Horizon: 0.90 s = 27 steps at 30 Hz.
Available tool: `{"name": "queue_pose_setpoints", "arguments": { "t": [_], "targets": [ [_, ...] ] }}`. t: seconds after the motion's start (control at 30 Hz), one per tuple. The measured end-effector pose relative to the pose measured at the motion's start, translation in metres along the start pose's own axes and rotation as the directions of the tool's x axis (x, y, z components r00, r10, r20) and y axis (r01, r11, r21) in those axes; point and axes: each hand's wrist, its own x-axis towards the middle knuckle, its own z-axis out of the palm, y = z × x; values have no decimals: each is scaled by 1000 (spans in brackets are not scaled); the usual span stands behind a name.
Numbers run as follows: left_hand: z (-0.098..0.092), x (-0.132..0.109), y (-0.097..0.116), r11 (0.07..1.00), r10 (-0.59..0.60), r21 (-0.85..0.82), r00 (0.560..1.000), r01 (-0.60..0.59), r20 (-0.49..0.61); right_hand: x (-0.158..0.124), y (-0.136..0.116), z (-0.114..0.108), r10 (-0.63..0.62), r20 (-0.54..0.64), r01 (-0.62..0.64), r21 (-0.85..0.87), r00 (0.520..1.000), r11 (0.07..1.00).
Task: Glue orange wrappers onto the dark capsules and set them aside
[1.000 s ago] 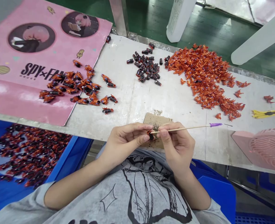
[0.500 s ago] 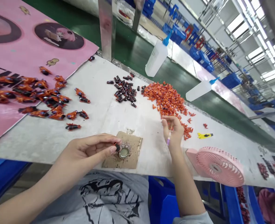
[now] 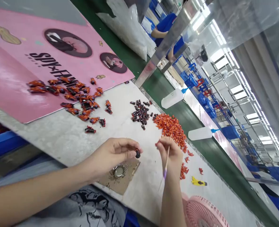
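My left hand [image 3: 114,154] pinches a small dark cylinder piece [image 3: 137,153] between thumb and fingers, just above a cardboard square [image 3: 127,176] with a round metal cap [image 3: 118,171] on it. My right hand [image 3: 169,154] is closed around a thin wooden stick with a purple end [image 3: 166,164], and its fingertips pinch a small orange piece [image 3: 157,144] beside the orange pile [image 3: 171,127]. The stick points down toward my wrist.
A heap of dark cylinders [image 3: 140,113] lies beyond my hands. Assembled orange-and-black pieces [image 3: 79,97] spread over a pink poster [image 3: 35,69]. Two white squeeze bottles [image 3: 172,98] lie on the green belt. A yellow cutter [image 3: 198,182] and a pink fan [image 3: 201,214] lie right.
The view swung up and to the right. My hands separated after working together at the stick's tip; the right hand went to the orange pile and came back holding a piece, with the stick turned downward.
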Motion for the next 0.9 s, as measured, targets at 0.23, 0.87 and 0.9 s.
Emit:
{"name": "queue_pose_setpoints", "arguments": {
  "t": [0.23,0.87,0.9],
  "targets": [
    [27,6,-2,972,-108,-184,973,146,202,-59,-23,2,54,-120,15,506,991,863],
    [46,0,-1,947,318,-18,934,-320,162,-57,-18,5,73,-243,116,679,967,725],
    [47,-1,-1,932,351,28,918,-362,182,-59,-16,3,71,-230,109,684,971,721]
  ]
}}
